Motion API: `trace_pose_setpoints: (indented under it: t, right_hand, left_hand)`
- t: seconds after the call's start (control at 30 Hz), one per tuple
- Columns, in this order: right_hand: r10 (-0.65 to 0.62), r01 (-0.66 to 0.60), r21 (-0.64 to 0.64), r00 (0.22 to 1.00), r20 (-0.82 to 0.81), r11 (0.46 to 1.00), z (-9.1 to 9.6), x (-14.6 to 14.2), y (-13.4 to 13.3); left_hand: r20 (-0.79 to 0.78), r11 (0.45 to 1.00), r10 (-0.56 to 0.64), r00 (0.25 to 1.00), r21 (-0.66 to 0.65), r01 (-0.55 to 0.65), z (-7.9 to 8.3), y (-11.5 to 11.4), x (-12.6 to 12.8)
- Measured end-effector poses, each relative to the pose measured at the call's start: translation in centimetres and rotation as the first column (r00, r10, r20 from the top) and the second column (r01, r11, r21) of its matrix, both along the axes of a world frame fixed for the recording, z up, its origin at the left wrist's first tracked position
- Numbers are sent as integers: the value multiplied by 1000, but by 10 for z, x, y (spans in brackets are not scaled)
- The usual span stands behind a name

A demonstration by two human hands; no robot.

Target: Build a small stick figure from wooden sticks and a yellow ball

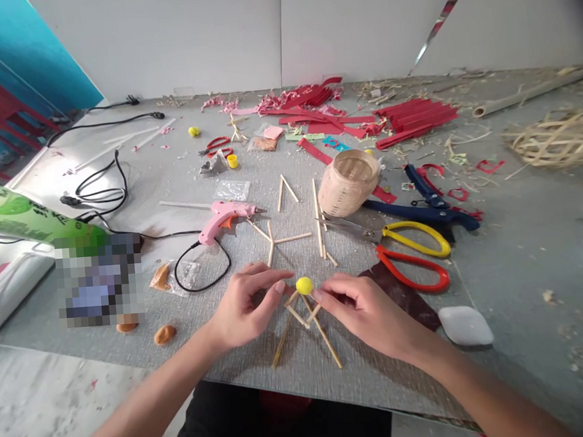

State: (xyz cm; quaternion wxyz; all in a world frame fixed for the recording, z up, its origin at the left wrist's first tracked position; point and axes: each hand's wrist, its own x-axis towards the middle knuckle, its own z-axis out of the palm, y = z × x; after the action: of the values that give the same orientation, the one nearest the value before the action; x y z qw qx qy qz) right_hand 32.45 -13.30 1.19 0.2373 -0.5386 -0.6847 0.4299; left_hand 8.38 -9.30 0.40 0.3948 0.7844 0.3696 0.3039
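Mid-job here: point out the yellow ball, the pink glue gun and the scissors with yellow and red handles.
Yellow ball point(304, 285): head view, middle of its rounded surface.
Pink glue gun point(220, 215): head view, on its pink body.
Scissors point(375, 235): head view, near the pivot.

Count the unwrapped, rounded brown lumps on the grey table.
2: left lump and right lump, lying apart, both left of the bare left hand. Others may be hidden under clutter.

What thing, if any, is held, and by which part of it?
Cannot be told: the left hand and right hand have fingers near the yellow ball of the stick figure.
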Motion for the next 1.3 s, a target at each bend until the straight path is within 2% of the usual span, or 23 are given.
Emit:
trace_pose_setpoints:
  t: [0.43,0.8,1.3]
  right_hand:
    - [27,-27,-16,1000,-13,1000,7,0,2]
    - [29,-30,-39,999,-20,999,6,0,2]
    - [20,-21,24,999,27,999,6,1,1]
  left_hand:
    - [13,1000,-5,1000,10,5,2,0,3]
    - [1,1000,-4,1000,16,4,2,0,3]
    - [-24,994,4,1000,112,-1,0,-1,5]
